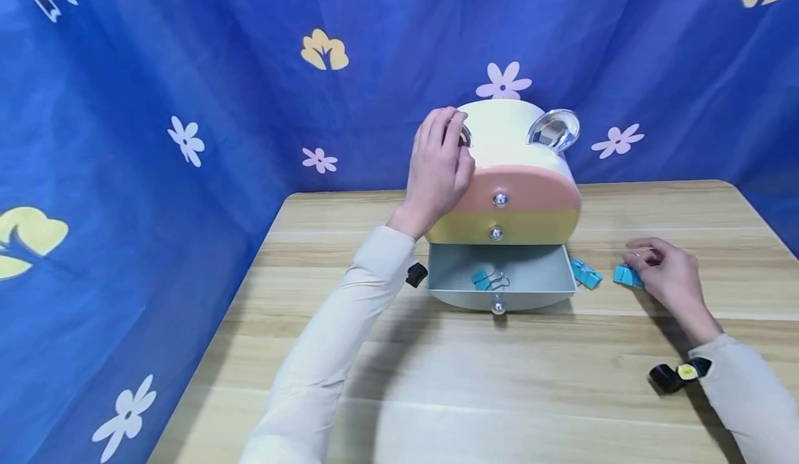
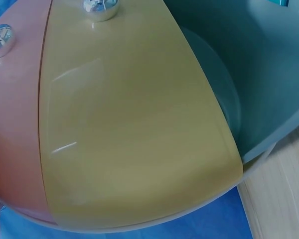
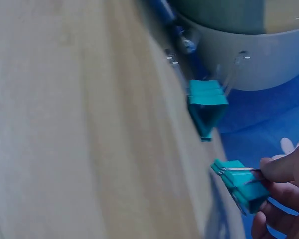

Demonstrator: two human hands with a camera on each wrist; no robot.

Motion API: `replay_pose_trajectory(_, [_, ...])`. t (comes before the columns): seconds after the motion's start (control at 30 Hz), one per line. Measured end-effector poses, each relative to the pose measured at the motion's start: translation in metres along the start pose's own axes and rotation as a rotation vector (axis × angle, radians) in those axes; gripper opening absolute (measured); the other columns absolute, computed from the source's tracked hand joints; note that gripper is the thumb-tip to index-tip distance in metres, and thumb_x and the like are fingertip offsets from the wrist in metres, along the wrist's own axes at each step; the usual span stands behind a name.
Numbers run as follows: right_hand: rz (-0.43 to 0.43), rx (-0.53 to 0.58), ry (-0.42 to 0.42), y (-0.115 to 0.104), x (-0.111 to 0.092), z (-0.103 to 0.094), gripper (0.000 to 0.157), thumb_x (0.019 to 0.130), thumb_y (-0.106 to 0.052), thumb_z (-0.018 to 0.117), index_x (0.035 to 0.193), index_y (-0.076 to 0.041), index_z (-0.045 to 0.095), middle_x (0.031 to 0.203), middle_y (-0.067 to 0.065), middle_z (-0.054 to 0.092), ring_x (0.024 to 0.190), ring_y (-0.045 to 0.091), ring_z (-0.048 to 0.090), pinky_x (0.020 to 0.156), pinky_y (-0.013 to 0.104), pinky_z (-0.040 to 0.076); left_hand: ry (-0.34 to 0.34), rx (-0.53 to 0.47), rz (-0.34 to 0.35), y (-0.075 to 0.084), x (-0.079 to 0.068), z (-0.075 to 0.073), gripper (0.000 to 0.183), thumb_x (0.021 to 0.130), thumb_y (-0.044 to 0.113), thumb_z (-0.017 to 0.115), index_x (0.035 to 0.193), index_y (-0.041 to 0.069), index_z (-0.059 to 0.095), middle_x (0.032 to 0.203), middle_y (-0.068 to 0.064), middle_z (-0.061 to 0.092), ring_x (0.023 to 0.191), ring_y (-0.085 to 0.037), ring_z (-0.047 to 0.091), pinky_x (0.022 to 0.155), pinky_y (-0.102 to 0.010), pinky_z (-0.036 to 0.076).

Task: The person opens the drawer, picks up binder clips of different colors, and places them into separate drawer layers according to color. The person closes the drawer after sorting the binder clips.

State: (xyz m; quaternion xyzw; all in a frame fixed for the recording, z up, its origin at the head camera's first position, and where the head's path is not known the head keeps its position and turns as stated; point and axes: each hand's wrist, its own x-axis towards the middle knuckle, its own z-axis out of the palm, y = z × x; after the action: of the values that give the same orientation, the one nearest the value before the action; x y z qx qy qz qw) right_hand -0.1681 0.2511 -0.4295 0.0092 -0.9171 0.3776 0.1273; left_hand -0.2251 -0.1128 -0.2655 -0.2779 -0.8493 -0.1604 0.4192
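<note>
A small multicoloured drawer box [image 1: 508, 131] with silver ears stands at the back of the table, its bottom drawer [image 1: 456, 270] pulled out. One teal binder clip [image 1: 482, 280] lies in that drawer. My left hand [image 1: 437, 166] grips the box's left silver ear [image 1: 465, 136], which the fingers mostly cover. To the right of the box, my right hand [image 1: 673, 273] pinches a second teal binder clip [image 3: 244, 186] between thumb and fingers, as the right wrist view shows. Another teal binder clip [image 1: 585, 274] rests on the table close to the drawer's right side.
The wooden table [image 1: 499, 394] reaches back to a blue curtain [image 1: 374, 103] with flowers printed on it. Above the open drawer, the pink drawer [image 1: 537, 190] and yellow drawer [image 1: 530, 228] are closed, each with a silver knob. A black wrist camera [image 1: 666, 379] sits by the right sleeve.
</note>
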Motion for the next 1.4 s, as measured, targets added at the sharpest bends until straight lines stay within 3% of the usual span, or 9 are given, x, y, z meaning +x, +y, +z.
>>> replay_pose_trajectory(0.17, [0.003, 0.057, 0.006, -0.011, 0.000, -0.018, 0.023, 0.092, -0.020, 0.064, 0.102, 0.000, 0.071, 0.067, -0.031, 0.062, 0.064, -0.022, 0.049, 0.060, 0.009, 0.038, 0.018, 0.003, 0.013, -0.001, 0.004, -0.002, 0.042, 0.090, 0.013, 0.038, 0.125, -0.005, 0.052, 0.127, -0.019, 0.050, 0.123, -0.033, 0.041, 0.112, -0.036, 0.025])
replay_pose_trajectory(0.37, [-0.208, 0.082, 0.191, -0.036, -0.002, -0.033, 0.010, 0.083, -0.007, 0.069, 0.091, -0.003, 0.074, 0.066, -0.039, 0.054, 0.060, -0.022, 0.049, 0.056, 0.003, 0.036, 0.023, -0.001, 0.017, -0.001, 0.007, -0.001, 0.041, 0.090, 0.013, 0.039, 0.124, -0.005, 0.053, 0.126, -0.019, 0.051, 0.122, -0.033, 0.042, 0.111, -0.036, 0.026])
replay_pose_trajectory(0.6, [-0.334, 0.139, 0.243, -0.071, -0.007, -0.042, 0.011, 0.081, -0.003, 0.071, 0.091, -0.004, 0.074, 0.068, -0.034, 0.057, 0.059, -0.019, 0.052, 0.059, 0.001, 0.038, 0.018, -0.002, 0.015, 0.000, 0.008, 0.001, 0.041, 0.089, 0.012, 0.039, 0.124, -0.005, 0.052, 0.126, -0.018, 0.050, 0.122, -0.033, 0.041, 0.112, -0.036, 0.025])
replay_pose_trajectory(0.9, [-0.361, 0.217, 0.164, -0.101, -0.006, -0.032, 0.010, 0.082, 0.001, 0.069, 0.091, -0.003, 0.073, 0.066, -0.017, 0.065, 0.051, -0.004, 0.060, 0.054, 0.006, 0.046, 0.030, -0.006, 0.023, 0.000, 0.009, 0.001, 0.040, 0.089, 0.011, 0.039, 0.123, -0.005, 0.053, 0.124, -0.018, 0.051, 0.120, -0.033, 0.042, 0.111, -0.036, 0.026])
replay_pose_trajectory(1.07, [-0.397, 0.252, 0.112, -0.113, -0.007, -0.016, 0.010, 0.082, 0.004, 0.067, 0.090, 0.000, 0.072, 0.066, 0.002, 0.069, 0.051, -0.001, 0.062, 0.051, 0.010, 0.047, 0.029, -0.007, 0.014, 0.000, 0.007, 0.002, 0.041, 0.089, 0.011, 0.039, 0.123, -0.005, 0.053, 0.123, -0.018, 0.051, 0.119, -0.032, 0.043, 0.110, -0.036, 0.028])
replay_pose_trajectory(1.2, [-0.386, 0.265, 0.078, -0.117, -0.008, -0.001, 0.009, 0.083, 0.004, 0.066, 0.089, 0.001, 0.072, 0.068, 0.010, 0.069, 0.051, -0.001, 0.062, 0.052, 0.011, 0.048, 0.014, -0.009, -0.002, 0.002, 0.003, 0.003, 0.042, 0.090, 0.013, 0.037, 0.124, -0.005, 0.053, 0.124, -0.018, 0.051, 0.120, -0.032, 0.042, 0.110, -0.037, 0.028])
replay_pose_trajectory(1.4, [-0.323, 0.244, 0.066, -0.118, -0.008, 0.012, 0.006, 0.083, 0.000, 0.068, 0.087, 0.001, 0.072, 0.070, 0.010, 0.070, 0.053, -0.004, 0.061, 0.054, 0.010, 0.048, 0.029, -0.015, 0.002, 0.003, 0.002, 0.003, 0.041, 0.090, 0.013, 0.037, 0.123, -0.006, 0.053, 0.123, -0.018, 0.051, 0.120, -0.033, 0.043, 0.110, -0.037, 0.028])
